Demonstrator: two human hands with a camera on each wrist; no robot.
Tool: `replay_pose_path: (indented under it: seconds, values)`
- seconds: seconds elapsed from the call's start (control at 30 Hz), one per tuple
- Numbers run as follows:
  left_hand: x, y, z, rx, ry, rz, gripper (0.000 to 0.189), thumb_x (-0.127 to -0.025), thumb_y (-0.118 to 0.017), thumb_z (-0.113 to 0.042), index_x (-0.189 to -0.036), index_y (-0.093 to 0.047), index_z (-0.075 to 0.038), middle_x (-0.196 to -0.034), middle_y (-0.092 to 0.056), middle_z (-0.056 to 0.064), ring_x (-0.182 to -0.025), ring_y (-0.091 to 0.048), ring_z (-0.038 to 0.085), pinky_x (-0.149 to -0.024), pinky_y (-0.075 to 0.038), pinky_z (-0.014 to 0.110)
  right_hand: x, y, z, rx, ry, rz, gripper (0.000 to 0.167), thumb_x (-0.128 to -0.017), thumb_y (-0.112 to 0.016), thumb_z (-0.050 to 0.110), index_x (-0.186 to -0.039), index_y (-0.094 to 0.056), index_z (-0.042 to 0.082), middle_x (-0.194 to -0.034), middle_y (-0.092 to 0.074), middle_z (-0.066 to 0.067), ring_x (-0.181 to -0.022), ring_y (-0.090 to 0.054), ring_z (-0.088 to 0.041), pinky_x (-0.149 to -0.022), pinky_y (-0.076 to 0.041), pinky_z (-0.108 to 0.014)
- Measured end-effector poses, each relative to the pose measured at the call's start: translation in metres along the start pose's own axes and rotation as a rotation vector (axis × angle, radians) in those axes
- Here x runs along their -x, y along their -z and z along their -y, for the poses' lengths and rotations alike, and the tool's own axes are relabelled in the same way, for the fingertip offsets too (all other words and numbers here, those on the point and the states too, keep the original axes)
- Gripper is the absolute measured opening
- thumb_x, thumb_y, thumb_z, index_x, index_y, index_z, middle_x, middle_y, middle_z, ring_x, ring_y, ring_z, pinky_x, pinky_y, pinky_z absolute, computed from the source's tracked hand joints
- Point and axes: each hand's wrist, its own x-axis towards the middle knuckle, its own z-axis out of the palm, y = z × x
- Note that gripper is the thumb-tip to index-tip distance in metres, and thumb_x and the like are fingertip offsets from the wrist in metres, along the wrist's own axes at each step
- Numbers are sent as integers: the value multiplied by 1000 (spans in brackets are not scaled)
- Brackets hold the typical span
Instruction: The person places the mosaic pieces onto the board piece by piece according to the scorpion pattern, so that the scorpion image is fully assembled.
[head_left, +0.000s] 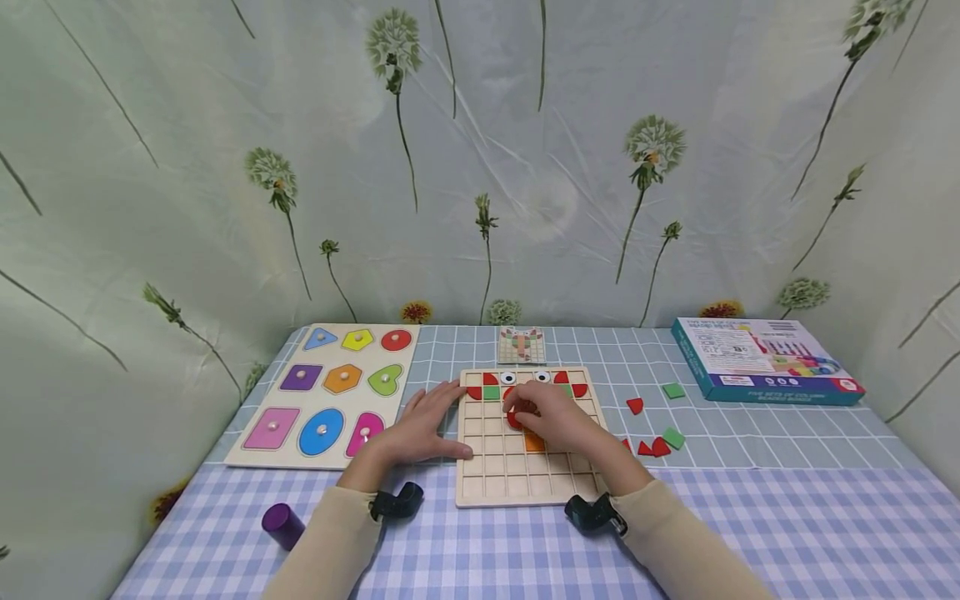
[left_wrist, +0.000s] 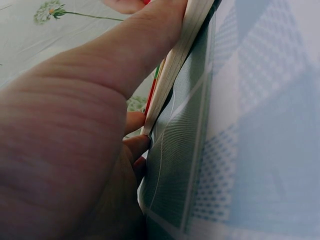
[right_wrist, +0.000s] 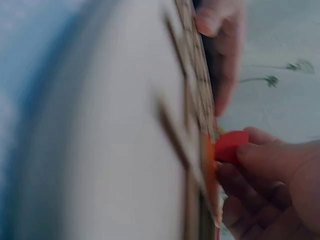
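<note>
A square wooden grid board (head_left: 495,487) lies in front of the person. My left hand (head_left: 427,425) rests along its left edge, fingers extended and thumb spread toward the near part; the left wrist view shows thumb and fingertips against the board's side. Over the board's middle, my right hand (head_left: 553,417) pinches a red piece (right_wrist: 231,145) between thumb and fingers, close to an orange square (head_left: 534,442) in the grid. Along the far rows sit red curved pieces, green squares (head_left: 491,392) and two round eye pieces (head_left: 507,378). The right hand hides part of the grid.
Right of the board lie several loose red pieces (head_left: 635,406) and green squares (head_left: 674,390). A small pattern card (head_left: 522,346) is behind it. A knobbed shape puzzle (head_left: 315,392) lies left, a purple cylinder (head_left: 282,527) near the front, a printed box (head_left: 765,362) far right.
</note>
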Motion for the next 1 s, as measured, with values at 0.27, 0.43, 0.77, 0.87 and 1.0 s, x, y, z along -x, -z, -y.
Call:
replay_pose_path:
  seconds: [0.27, 0.43, 0.77, 0.87, 1.0]
  values:
    - [-1, 0, -2, -1, 7, 7, 103, -76, -80, -54, -158, -29, -19, -168, -23, 4, -157, -13, 27, -128, -1, 55, 0, -4, -1, 36, 24, 2, 13, -93, -68, 5, -99, -74, 15, -90, -63, 3, -81, -54, -10, -75, -49, -26]
    - [0, 1, -2, -7, 5, 5, 103, -76, -80, -54, -158, -29, -18, -168, -23, 5, -157, -13, 27, -128, -2, 55, 1, -5, 2, 118, -39, 6, 11, -91, -73, 13, -97, -77, 21, -94, -59, 5, -82, -52, -10, -74, -47, -27]
    - [-1, 1, 0, -10, 1, 7, 104, -76, -80, -56, -158, -29, -19, -168, -23, 4, -157, -13, 27, -127, -1, 56, 2, -5, 3, 162, -14, 27, 13, -90, -75, 18, -100, -76, 26, -96, -58, 5, -78, -50, -12, -68, -42, -25]
    - [-1, 1, 0, -10, 0, 7, 103, -76, -80, -56, -158, -29, -19, -168, -23, 4, -157, -13, 27, -127, -1, 56, 2, -4, 2, 166, -37, 22, 11, -90, -75, 20, -99, -76, 25, -96, -58, 5, -78, -49, -11, -69, -43, -26]
    - [-1, 1, -1, -11, 9, 13, 103, -76, -80, -56, -158, -29, -19, -168, -22, 4, -157, -12, 28, -127, -1, 56, 2, -5, 1, 168, -38, 22, 9, -90, -75, 21, -98, -75, 24, -95, -58, 5, -78, -49, -10, -71, -44, -27]
